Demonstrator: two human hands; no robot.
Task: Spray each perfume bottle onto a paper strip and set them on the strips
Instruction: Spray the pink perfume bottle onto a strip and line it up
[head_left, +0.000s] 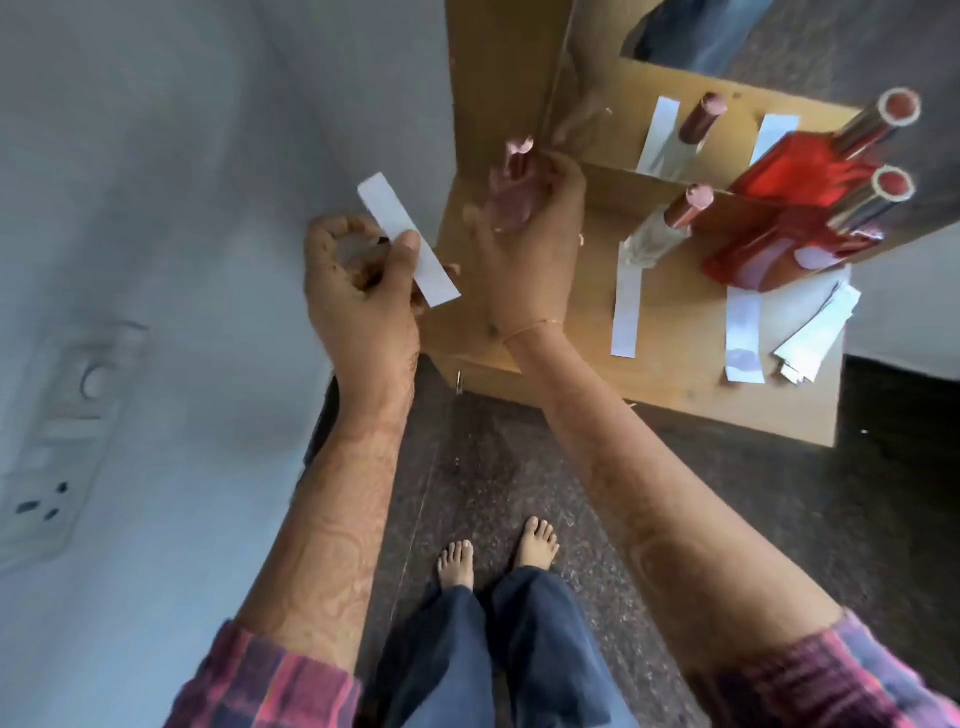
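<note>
My left hand (363, 280) pinches a white paper strip (408, 239) and also seems to hold a clear cap against the palm. My right hand (530, 244) grips a clear pinkish perfume bottle (511, 182) with a rose top, held just right of the strip above the wooden shelf (675, 384). On the shelf, a clear bottle with a rose cap (660, 228) stands on a paper strip (626, 312). A red bottle with a silver cap (795, 239) stands on another strip (745, 332).
A mirror behind the shelf doubles the bottles and strips. A small pile of spare paper strips (815, 338) lies at the shelf's right edge. A grey wall with a socket panel (57, 441) is on the left. My bare feet stand on dark speckled floor below.
</note>
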